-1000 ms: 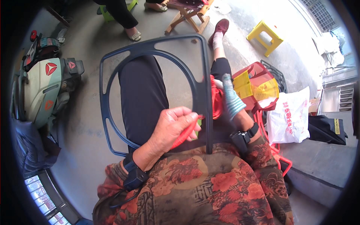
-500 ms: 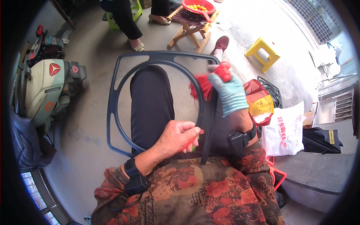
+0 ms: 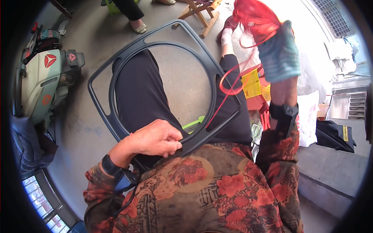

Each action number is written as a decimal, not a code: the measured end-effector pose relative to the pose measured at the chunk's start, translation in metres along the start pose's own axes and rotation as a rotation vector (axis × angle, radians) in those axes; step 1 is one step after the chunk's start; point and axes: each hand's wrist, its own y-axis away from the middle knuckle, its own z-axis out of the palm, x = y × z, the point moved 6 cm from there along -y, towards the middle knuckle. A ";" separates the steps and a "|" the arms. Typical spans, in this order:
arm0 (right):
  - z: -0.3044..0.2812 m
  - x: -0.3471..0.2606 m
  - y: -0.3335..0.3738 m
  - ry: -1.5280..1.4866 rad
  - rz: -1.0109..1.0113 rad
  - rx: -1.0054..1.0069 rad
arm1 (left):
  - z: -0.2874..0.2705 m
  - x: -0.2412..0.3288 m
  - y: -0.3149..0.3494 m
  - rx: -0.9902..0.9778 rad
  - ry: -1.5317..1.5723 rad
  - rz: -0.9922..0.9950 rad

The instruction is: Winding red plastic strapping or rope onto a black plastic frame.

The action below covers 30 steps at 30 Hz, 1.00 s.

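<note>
My bare left hand [image 3: 157, 138] is closed over the lower edge of a dark, roughly square frame with a round ring inside it [image 3: 214, 83]. The frame lies tilted across my thighs. Up at the right, my right hand [image 3: 280, 54], in a blue-green striped knit glove, is raised with a bundle of red cord [image 3: 258, 21], blurred by motion. One loose strand curls down from the bundle and runs taut to the frame's lower right part. A bright green piece [image 3: 194, 123] shows through the ring between my legs; its kind is unclear.
A white scooter [image 3: 44, 83] stands at the left. Ahead are another person's legs [image 3: 130, 9] and a wooden folding stool [image 3: 202, 17]. On the right, a red and yellow bag [image 3: 252, 83], a white plastic bag [image 3: 308, 120] and a black bag [image 3: 334, 136] lie near a concrete ledge [image 3: 330, 167].
My right hand has swung up and right with the red cord, drawing out a long strand. The frame has turned clockwise, and my left hand has shifted left onto its lower edge.
</note>
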 end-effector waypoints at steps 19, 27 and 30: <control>0.117 0.039 0.035 1.465 0.092 -0.689 | 0.010 0.017 -0.051 0.414 -0.015 0.094; 0.060 0.070 0.098 1.564 -0.417 -1.131 | 0.007 0.017 -0.040 0.465 0.175 0.300; 0.016 0.041 0.047 0.573 0.107 -0.352 | 0.001 0.020 -0.039 0.403 0.129 0.302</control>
